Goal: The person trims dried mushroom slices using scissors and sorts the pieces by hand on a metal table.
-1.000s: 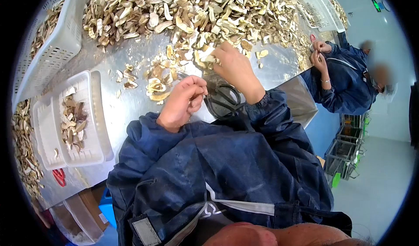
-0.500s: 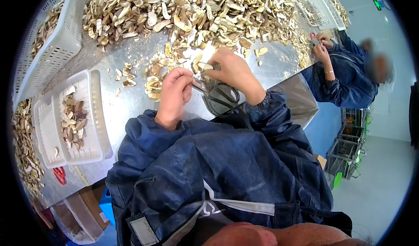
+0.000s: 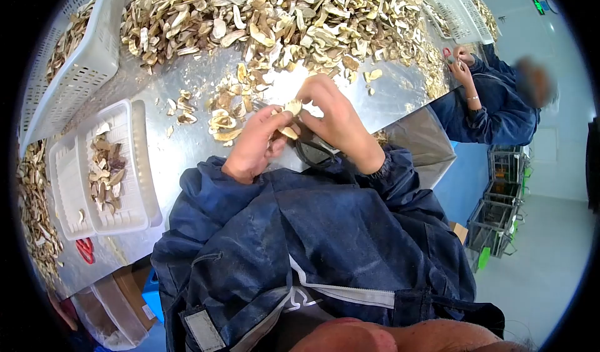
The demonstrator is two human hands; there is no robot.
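My left hand is closed, with a pale dried mushroom slice held at its fingertips. Just above it, my right hand pinches another pale slice, whose edge meets my left fingers. The black handle loops of scissors show below my right hand, close to my jacket; their blades are mostly hidden by the hands. On the metal table to the left of my hands lie small groups of mushroom slices. Beyond my hands rises a large heap of dried mushroom slices.
A white perforated basket stands at the upper left, another basket at the upper right. A clear divided tray with slices sits left, near red-handled scissors. A co-worker in blue works at the right.
My hands have come together over the scissors, covering more of them. A mushroom slice now shows at my left fingertips, and the right hand has brought its slice against the left.
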